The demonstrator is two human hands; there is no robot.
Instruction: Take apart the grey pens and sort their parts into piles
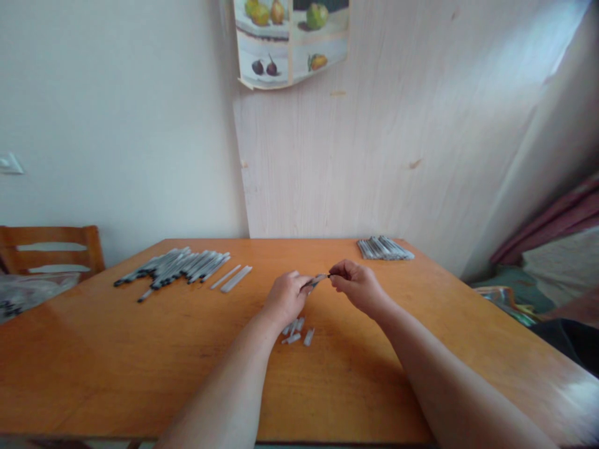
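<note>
two bare hands meet over the middle of the wooden surface [210, 374], and from here i can see them working at one slim pen-like piece [319, 278]; the left hand [286, 296] is closed round its near end, thumb on top; the right hand [359, 285] has its fingers curled in a pinch at the dark far end, so the piece spans the short gap between them, held just above the surface; i cannot tell how many parts it has, as the fingers cover much of it; just below the left hand lie several small clear caps [294, 338] in a loose cluster; off to the left, a spread of clear pens [178, 268] with dark ends lies in a slanting heap, and a few pale sticks [236, 279] rest between that heap and the left hand; near the far right corner sits a neat stack of similar pens [384, 248]; behind, a fruit poster [290, 47] hangs on the wall, and a wooden chair [51, 238] stands at the left
</note>
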